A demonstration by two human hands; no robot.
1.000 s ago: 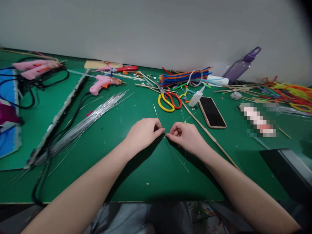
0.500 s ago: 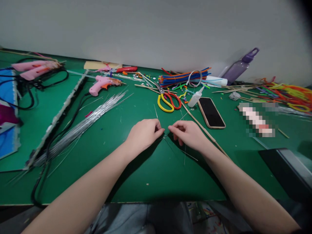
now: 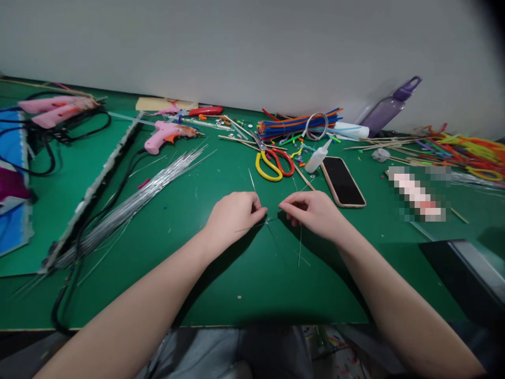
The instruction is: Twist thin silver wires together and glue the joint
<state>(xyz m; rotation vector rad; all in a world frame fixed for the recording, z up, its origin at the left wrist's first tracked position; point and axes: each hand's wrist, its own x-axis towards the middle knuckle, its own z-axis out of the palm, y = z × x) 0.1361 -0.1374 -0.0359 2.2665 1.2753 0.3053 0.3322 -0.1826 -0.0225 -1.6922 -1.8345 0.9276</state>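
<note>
Several thin wires (image 3: pixel 267 221) cross in a star shape between my hands, just above the green table. My left hand (image 3: pixel 239 210) is pinched closed on one wire, whose end sticks up past the fingers. Another wire tip points left in front of this wrist. My right hand (image 3: pixel 307 210) pinches a wire on the other side of the crossing, thumb against forefinger. One more wire hangs down below the right hand. Beyond the hands lie yellow-and-red scissors (image 3: pixel 269 164) and a small white squeeze bottle (image 3: pixel 317 158).
A bundle of silvery wires (image 3: pixel 153 187) and a pink glue gun (image 3: pixel 169 136) lie to the left. A phone (image 3: pixel 343 181) rests at right. Pipe cleaners (image 3: pixel 292 128) and a purple bottle (image 3: pixel 389 108) are along the wall. A dark box-like object (image 3: pixel 461 273) sits near right.
My right hand has shifted slightly right, away from the crossing, and turned a little. A wire now shows across the left wrist. The left hand has hardly moved.
</note>
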